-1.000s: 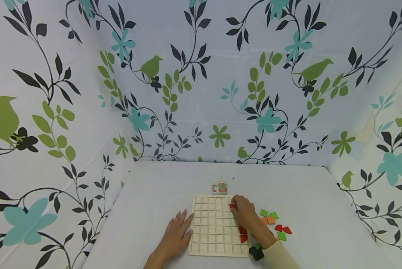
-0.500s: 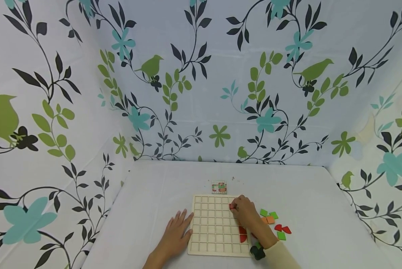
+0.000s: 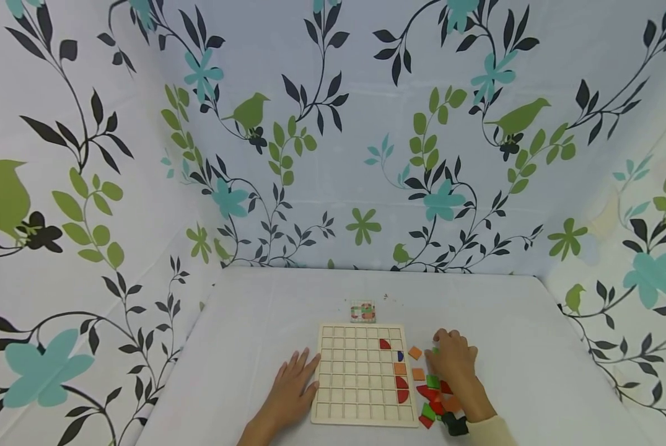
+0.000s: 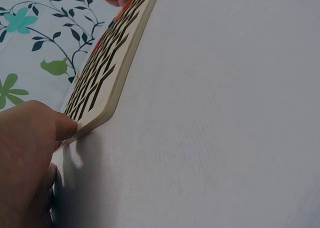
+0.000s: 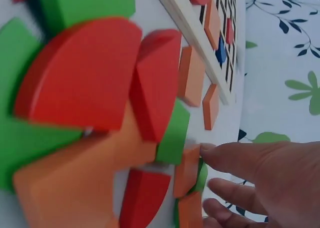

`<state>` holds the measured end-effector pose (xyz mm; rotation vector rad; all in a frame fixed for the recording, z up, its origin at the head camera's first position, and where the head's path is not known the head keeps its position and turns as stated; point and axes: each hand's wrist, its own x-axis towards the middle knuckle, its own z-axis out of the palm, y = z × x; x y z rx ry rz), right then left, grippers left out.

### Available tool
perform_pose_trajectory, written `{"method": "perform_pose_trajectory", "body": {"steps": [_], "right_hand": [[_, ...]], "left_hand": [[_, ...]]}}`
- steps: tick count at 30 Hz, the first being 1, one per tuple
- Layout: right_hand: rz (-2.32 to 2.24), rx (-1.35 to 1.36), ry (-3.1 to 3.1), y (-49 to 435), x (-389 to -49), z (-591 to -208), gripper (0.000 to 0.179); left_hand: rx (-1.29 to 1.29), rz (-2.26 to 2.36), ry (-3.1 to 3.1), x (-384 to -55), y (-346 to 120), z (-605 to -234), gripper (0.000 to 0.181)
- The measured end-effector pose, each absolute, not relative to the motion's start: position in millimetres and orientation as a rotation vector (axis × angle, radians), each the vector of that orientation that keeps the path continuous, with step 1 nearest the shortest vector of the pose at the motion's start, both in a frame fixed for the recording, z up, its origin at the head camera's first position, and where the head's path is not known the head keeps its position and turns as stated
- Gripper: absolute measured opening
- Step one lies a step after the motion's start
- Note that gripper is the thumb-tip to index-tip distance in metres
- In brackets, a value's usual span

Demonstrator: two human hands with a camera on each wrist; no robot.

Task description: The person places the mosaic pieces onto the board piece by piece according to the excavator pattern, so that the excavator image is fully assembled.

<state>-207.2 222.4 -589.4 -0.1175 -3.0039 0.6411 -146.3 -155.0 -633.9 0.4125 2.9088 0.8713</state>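
Note:
A pale wooden grid board (image 3: 350, 365) lies on the white table. On its right side sit a red quarter-round piece (image 3: 385, 344), a small blue piece (image 3: 401, 356), an orange square (image 3: 400, 368) and two more red pieces (image 3: 402, 396). My left hand (image 3: 295, 387) rests beside the board's left edge with fingers extended; in the left wrist view its thumb touches the board's edge. My right hand (image 3: 452, 359) is over the loose pieces to the right. In the right wrist view its thumb is by an orange tile (image 5: 187, 172), the other fingers loosely bent and partly cut off.
Loose orange tiles (image 3: 415, 352), green squares (image 3: 432, 381) and red pieces (image 3: 426, 393) lie right of the board, some overlapping. A small printed card (image 3: 363, 311) lies beyond the board. Patterned cloth (image 3: 333, 155) hangs behind the table.
My right hand has let go of the red quarter-round piece on the board and moved right to the loose pieces. The blue and orange pieces have come into view. My left hand stays put.

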Motion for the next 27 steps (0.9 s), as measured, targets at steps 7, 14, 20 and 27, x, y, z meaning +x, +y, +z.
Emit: {"method": "perform_pose_trajectory", "body": {"steps": [7, 14, 20, 27], "right_hand": [[0.672, -0.135, -3.023, 229.2, -208.4, -591.2, 0.027], [0.842, -0.152, -3.024, 230.6, -216.1, -599.1, 0.039], [0.858, -0.169, -3.040, 237.1, -217.0, -600.1, 0.038], [0.936, -0.165, -2.964, 240.6, -222.3, -609.7, 0.036]], "left_hand": [[0.394, 0.873, 2.899, -145.2, -155.5, -634.0, 0.058], [0.419, 0.888, 2.907, -144.2, -154.0, -630.8, 0.057], [0.414, 0.877, 2.918, -143.7, -153.8, -630.9, 0.057], [0.453, 0.911, 2.932, -143.2, -153.8, -631.7, 0.056]]}}
